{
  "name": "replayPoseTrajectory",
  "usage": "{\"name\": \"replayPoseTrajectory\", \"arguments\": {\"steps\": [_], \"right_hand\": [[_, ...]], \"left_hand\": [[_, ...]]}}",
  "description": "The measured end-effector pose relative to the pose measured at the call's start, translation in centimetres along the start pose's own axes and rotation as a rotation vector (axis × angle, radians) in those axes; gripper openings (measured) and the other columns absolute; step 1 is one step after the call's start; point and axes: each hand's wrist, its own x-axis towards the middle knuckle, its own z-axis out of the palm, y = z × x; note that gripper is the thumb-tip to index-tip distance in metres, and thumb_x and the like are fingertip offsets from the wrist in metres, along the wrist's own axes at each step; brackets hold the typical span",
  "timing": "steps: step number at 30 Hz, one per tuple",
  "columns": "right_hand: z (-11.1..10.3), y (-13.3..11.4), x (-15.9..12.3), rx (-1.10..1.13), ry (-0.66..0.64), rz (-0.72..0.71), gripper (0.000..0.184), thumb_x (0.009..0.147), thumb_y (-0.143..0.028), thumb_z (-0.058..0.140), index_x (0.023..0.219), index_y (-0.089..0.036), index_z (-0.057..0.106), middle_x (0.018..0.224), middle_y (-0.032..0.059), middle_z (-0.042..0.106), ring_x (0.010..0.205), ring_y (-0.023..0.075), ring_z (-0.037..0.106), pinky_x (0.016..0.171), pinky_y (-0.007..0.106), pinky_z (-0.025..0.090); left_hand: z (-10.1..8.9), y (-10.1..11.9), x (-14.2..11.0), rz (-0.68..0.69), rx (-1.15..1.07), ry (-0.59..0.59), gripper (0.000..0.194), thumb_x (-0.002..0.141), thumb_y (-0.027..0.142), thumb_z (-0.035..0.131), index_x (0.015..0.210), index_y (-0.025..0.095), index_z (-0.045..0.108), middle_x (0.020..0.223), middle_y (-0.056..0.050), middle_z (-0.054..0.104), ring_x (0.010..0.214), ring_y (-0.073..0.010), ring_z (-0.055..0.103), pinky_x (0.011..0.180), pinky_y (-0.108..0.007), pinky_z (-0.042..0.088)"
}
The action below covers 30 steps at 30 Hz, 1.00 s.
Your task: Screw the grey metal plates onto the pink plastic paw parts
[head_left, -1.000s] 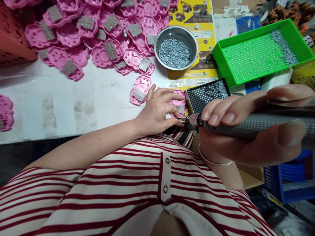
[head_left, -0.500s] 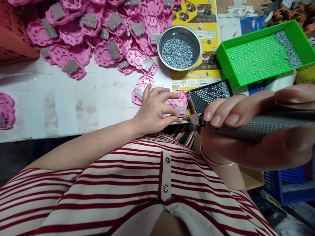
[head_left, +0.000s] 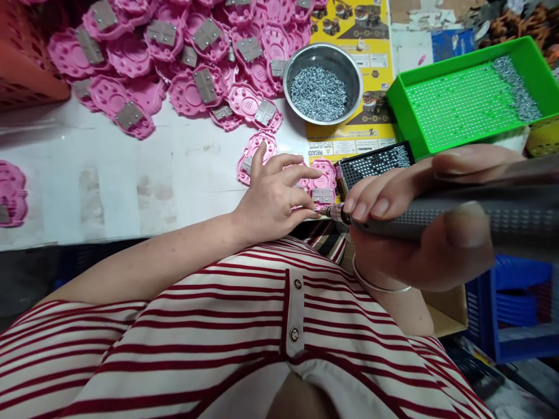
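Note:
My right hand (head_left: pixel 410 233) wraps round a grey electric screwdriver (head_left: pixel 454 209) lying almost level, its bit pointing left. At the bit's tip, the thumb and forefinger of my left hand (head_left: pixel 273 201) pinch together; what is between them is too small to make out. The other left fingers are spread over pink plastic housings, partly hiding them. One housing (head_left: pixel 322 177) with a metal plate shows just right of those fingers, another (head_left: pixel 257 152) behind the hand. A black perforated tray (head_left: pixel 371 169) holding small screws lies beyond the screwdriver's front end.
A steel bowl (head_left: pixel 286 87) of screws stands at the back middle. To its right is a green tray (head_left: pixel 414 125) with screws. Many pink housings (head_left: pixel 198 90) are piled at the back left, beside an orange basket (head_left: pixel 30 64). A blue crate (head_left: pixel 483 314) sits lower right.
My right hand and the screwdriver have shifted slightly left, and the screwdriver's rear has swung up in view. My left hand keeps its pose at the bit's tip.

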Motion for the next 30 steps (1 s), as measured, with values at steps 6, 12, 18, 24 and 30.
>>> {"name": "replayPoseTrajectory", "arguments": {"steps": [6, 12, 18, 24, 30], "right_hand": [[-0.3, 0.0, 0.0, -0.021, -0.009, -0.004, 0.032, 0.078, -0.051, 0.07, 0.096, -0.035, 0.05, 0.064, -0.0097, 0.057, 0.061, 0.0164, 0.067, 0.052, 0.035, 0.06], [-1.0, 0.0, -0.2, 0.048, -0.061, -0.152, 0.011, 0.083, -0.032, 0.069, 0.091, -0.028, 0.063, 0.063, -0.0081, 0.057, 0.055, 0.0079, 0.056, 0.057, 0.027, 0.056], [0.1, -0.7, 0.3, -0.009, -0.026, -0.052, 0.017, 0.089, -0.041, 0.062, 0.082, -0.027, 0.058, 0.055, -0.0099, 0.058, 0.048, 0.0112, 0.053, 0.049, 0.032, 0.05], [-0.2, -0.5, 0.2, 0.073, -0.047, -0.08, 0.009, 0.083, -0.03, 0.07, 0.086, -0.027, 0.062, 0.059, -0.0111, 0.06, 0.052, 0.0078, 0.056, 0.055, 0.028, 0.053], [-1.4, -0.1, 0.7, -0.025, -0.056, -0.054, 0.029, 0.079, -0.051, 0.07, 0.092, -0.033, 0.052, 0.059, -0.0112, 0.054, 0.054, 0.0134, 0.062, 0.053, 0.033, 0.056]], "left_hand": [[-0.3, -0.2, -0.1, -0.05, -0.017, -0.01, 0.016, 0.084, 0.047, 0.073, 0.074, 0.034, 0.076, 0.12, 0.003, 0.071, 0.127, -0.0292, 0.05, 0.12, -0.064, 0.009], [-0.3, -0.4, -0.1, -0.06, -0.021, -0.009, 0.02, 0.084, 0.051, 0.072, 0.074, 0.035, 0.076, 0.122, 0.003, 0.07, 0.127, -0.0287, 0.05, 0.12, -0.064, 0.009], [-0.2, -0.4, -0.3, -0.024, -0.047, 0.049, 0.019, 0.085, 0.048, 0.073, 0.073, 0.033, 0.076, 0.119, 0.003, 0.072, 0.124, -0.028, 0.054, 0.121, -0.063, 0.008], [-0.1, -0.5, -0.2, -0.065, -0.032, 0.017, 0.017, 0.083, 0.05, 0.074, 0.074, 0.035, 0.076, 0.121, 0.004, 0.071, 0.125, -0.0274, 0.052, 0.12, -0.062, 0.012], [-0.1, -0.4, -0.1, -0.06, -0.072, 0.041, 0.013, 0.08, 0.045, 0.079, 0.073, 0.034, 0.077, 0.12, 0.002, 0.072, 0.122, -0.0274, 0.054, 0.119, -0.062, 0.012]]}}
